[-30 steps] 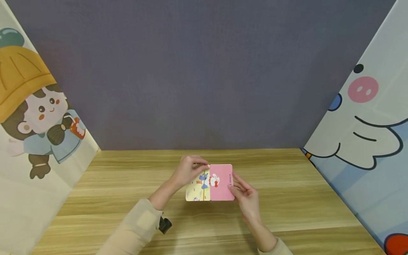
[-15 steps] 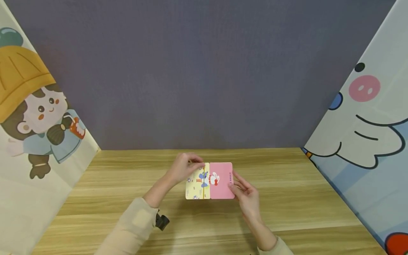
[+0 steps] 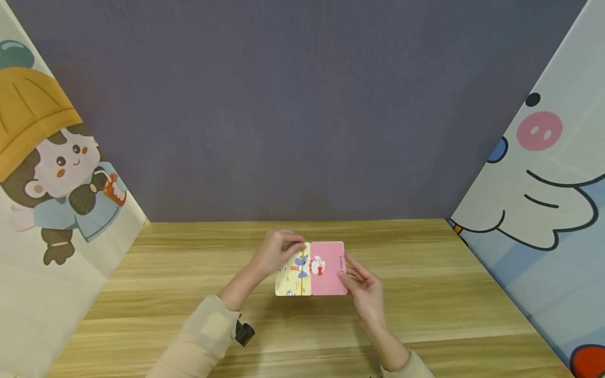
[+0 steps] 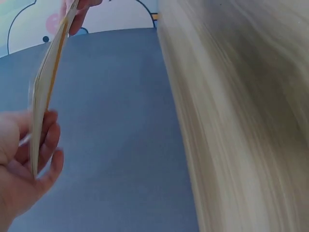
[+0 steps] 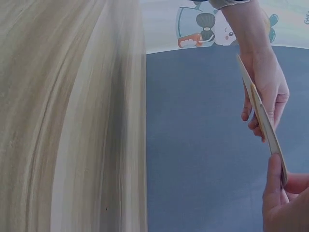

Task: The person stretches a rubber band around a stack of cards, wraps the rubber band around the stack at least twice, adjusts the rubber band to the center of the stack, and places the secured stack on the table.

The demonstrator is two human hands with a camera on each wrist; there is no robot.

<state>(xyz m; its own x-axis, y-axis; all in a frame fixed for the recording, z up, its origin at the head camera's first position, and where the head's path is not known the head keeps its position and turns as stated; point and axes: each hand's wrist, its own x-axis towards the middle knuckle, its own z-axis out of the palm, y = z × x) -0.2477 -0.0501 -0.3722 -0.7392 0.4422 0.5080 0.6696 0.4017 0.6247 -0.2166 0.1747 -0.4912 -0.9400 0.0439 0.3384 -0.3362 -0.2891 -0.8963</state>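
A small notebook [image 3: 328, 281] is held up over the wooden table, its pink half with a white rabbit on the right and its yellow patterned half on the left. A yellow elastic band [image 3: 302, 286] runs down the yellow half. My left hand [image 3: 274, 256] grips the upper left part, thumb on the face towards me. At the right edge, my right hand [image 3: 368, 296] pinches the pink half between thumb and fingers. In the left wrist view the notebook [image 4: 43, 87] shows edge-on, slightly bent at its middle; the right wrist view also shows the notebook [image 5: 272, 137] edge-on.
The wooden table [image 3: 189, 262] ends at a dark grey panel [image 3: 293, 115] behind the hands. Cartoon-printed walls stand left [image 3: 28, 294] and right [image 3: 567, 210]. A black wrist device [image 3: 244, 333] sits at the left sleeve.
My left hand has slipped left along the notebook's top edge, then a little back to the right. The notebook and my right hand stay almost where they were.
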